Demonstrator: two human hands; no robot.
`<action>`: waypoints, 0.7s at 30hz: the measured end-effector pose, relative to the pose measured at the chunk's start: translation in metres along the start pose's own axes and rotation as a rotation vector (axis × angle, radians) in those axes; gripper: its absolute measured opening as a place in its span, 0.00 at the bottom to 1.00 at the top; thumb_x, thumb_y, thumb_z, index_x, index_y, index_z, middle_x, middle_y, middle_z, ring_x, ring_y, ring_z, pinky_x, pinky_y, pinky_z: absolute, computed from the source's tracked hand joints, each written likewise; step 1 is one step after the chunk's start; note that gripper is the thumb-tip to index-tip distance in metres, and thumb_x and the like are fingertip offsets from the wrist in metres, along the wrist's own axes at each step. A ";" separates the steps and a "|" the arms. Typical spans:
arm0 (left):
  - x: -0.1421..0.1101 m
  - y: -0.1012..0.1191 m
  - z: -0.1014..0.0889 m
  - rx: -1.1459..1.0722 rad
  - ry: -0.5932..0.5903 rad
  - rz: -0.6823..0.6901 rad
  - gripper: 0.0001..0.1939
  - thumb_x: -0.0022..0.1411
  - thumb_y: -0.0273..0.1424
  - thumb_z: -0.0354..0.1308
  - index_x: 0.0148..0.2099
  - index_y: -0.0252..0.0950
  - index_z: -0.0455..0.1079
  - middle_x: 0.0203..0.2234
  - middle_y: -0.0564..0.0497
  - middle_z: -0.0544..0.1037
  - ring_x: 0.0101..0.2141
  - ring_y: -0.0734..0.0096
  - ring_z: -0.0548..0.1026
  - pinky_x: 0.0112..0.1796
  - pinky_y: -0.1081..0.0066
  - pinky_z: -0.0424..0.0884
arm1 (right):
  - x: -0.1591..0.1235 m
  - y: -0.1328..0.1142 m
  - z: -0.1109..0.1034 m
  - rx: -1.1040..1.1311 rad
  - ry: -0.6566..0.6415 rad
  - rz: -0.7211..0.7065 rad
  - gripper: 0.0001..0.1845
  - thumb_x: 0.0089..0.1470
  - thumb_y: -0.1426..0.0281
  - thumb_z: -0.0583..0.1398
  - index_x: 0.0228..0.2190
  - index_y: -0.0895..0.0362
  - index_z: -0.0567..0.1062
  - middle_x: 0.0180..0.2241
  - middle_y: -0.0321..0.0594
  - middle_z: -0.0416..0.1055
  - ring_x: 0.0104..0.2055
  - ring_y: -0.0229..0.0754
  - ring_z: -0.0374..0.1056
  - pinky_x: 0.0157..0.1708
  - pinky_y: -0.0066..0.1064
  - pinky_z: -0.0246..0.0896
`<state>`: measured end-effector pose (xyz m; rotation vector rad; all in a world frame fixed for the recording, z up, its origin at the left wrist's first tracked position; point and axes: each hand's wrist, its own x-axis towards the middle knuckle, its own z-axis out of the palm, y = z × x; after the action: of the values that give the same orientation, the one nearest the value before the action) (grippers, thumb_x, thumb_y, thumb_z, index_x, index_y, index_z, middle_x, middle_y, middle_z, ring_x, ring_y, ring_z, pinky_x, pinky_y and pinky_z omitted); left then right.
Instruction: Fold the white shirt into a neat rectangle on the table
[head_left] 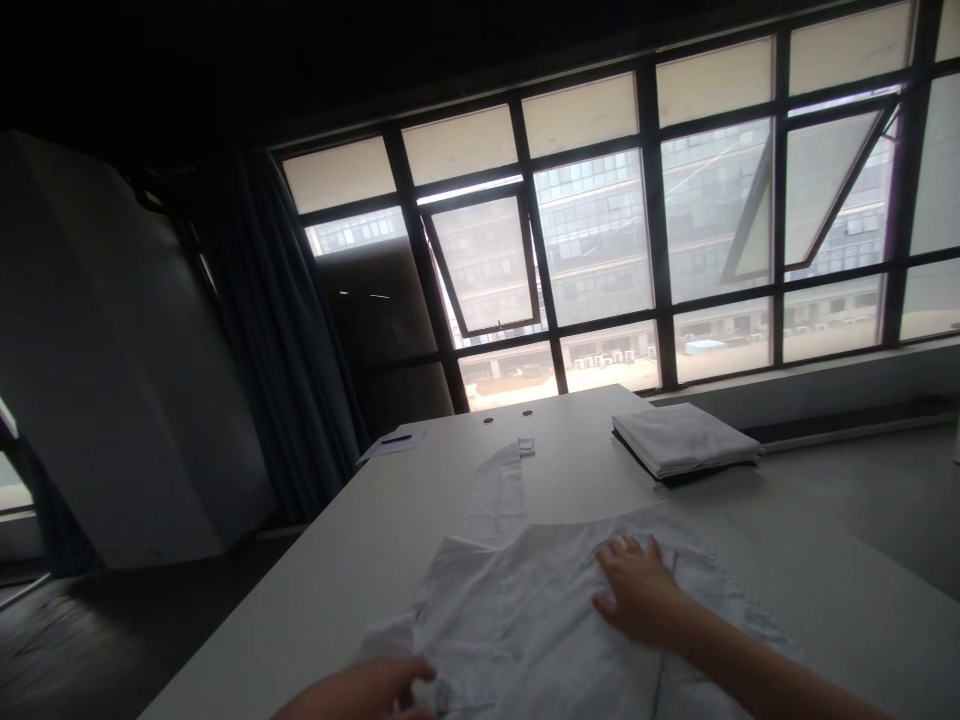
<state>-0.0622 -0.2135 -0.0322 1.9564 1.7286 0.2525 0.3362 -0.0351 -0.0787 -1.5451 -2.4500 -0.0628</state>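
Windows [592, 230] far side, white table [300, 600] in front. Head view: we see a white garment [540, 610] laid out near middle, probably for spreading room. Right hand [637, 590] rests on it, fingers slightly spread, likely steadying cloth. Left hand [382, 685] at near left edge, fingers curled; we can't tell if pinching. Folded fabric stack [686, 435] far right, apparently out of the way.

The garment [517, 610] is plain white, greyed along its creases. The surface [322, 590] beneath the garment is unpatterned white too (dimmer in this light). Beyond the garment to the right, the folded stack [686, 438] shows white above and black along its bottom. Beyond the garment to the left are a blue pen [396, 439], white paper [418, 431] and, farther off, a dark blue curtain [277, 320].
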 end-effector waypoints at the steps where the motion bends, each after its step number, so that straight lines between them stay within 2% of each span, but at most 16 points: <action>1: 0.013 0.011 -0.011 -0.065 0.029 0.013 0.19 0.64 0.48 0.58 0.55 0.52 0.76 0.44 0.53 0.81 0.42 0.58 0.80 0.42 0.65 0.75 | 0.005 -0.011 -0.004 0.016 0.022 -0.030 0.29 0.50 0.58 0.64 0.52 0.54 0.75 0.58 0.54 0.65 0.63 0.67 0.54 0.63 0.65 0.34; 3: 0.049 0.024 -0.023 -0.289 0.086 0.070 0.18 0.63 0.47 0.61 0.50 0.45 0.78 0.41 0.50 0.81 0.40 0.61 0.79 0.39 0.69 0.74 | 0.018 -0.032 -0.005 0.097 0.058 -0.090 0.23 0.50 0.61 0.63 0.48 0.54 0.76 0.53 0.51 0.68 0.58 0.60 0.59 0.61 0.55 0.47; 4: 0.071 0.027 -0.024 -0.473 0.118 0.066 0.18 0.61 0.45 0.63 0.48 0.39 0.78 0.38 0.48 0.81 0.38 0.61 0.79 0.37 0.69 0.75 | 0.025 -0.040 -0.003 0.160 0.074 -0.099 0.20 0.51 0.62 0.62 0.46 0.54 0.77 0.51 0.49 0.69 0.56 0.56 0.61 0.59 0.49 0.52; 5: 0.094 0.027 -0.024 -0.681 0.212 0.033 0.18 0.56 0.42 0.68 0.44 0.34 0.78 0.36 0.45 0.81 0.35 0.60 0.79 0.33 0.69 0.75 | 0.031 -0.047 0.001 0.227 0.092 -0.088 0.18 0.53 0.64 0.61 0.45 0.55 0.76 0.49 0.48 0.70 0.53 0.53 0.63 0.57 0.44 0.54; 8: 0.157 0.024 -0.018 -0.874 0.443 -0.004 0.14 0.62 0.36 0.64 0.46 0.33 0.72 0.42 0.43 0.78 0.37 0.62 0.80 0.32 0.70 0.76 | 0.040 -0.057 0.017 0.360 0.148 -0.022 0.13 0.54 0.70 0.57 0.42 0.56 0.76 0.45 0.45 0.70 0.50 0.46 0.64 0.53 0.36 0.56; 10: 0.189 0.022 -0.015 -0.959 0.576 -0.023 0.09 0.66 0.32 0.59 0.47 0.34 0.68 0.46 0.43 0.75 0.38 0.66 0.81 0.35 0.70 0.78 | 0.039 -0.057 0.024 0.388 0.182 -0.055 0.13 0.53 0.73 0.57 0.41 0.56 0.76 0.44 0.44 0.70 0.50 0.45 0.63 0.54 0.34 0.55; 12: 0.210 0.021 -0.012 -1.014 0.680 -0.039 0.08 0.68 0.27 0.56 0.48 0.34 0.65 0.48 0.43 0.73 0.38 0.69 0.81 0.38 0.72 0.78 | 0.035 -0.054 0.027 0.414 0.195 -0.151 0.13 0.52 0.73 0.58 0.41 0.55 0.76 0.44 0.42 0.70 0.50 0.45 0.63 0.54 0.33 0.54; 15: 0.230 0.018 -0.008 -1.016 0.747 -0.074 0.14 0.69 0.24 0.53 0.55 0.34 0.61 0.53 0.39 0.71 0.37 0.72 0.81 0.38 0.72 0.78 | 0.032 -0.051 0.027 0.476 0.188 -0.229 0.13 0.51 0.73 0.58 0.40 0.55 0.76 0.43 0.40 0.70 0.49 0.44 0.63 0.54 0.32 0.54; 21: 0.252 0.012 0.000 -0.855 0.665 -0.241 0.33 0.67 0.33 0.60 0.69 0.33 0.51 0.53 0.35 0.72 0.25 0.75 0.77 0.27 0.73 0.73 | 0.036 -0.050 0.029 0.520 0.178 -0.176 0.13 0.52 0.74 0.58 0.40 0.56 0.76 0.42 0.41 0.70 0.48 0.43 0.64 0.52 0.30 0.55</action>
<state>-0.0087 0.0291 -0.0748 1.0678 1.7534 1.4081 0.2713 -0.0211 -0.0940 -1.0523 -2.2174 0.3610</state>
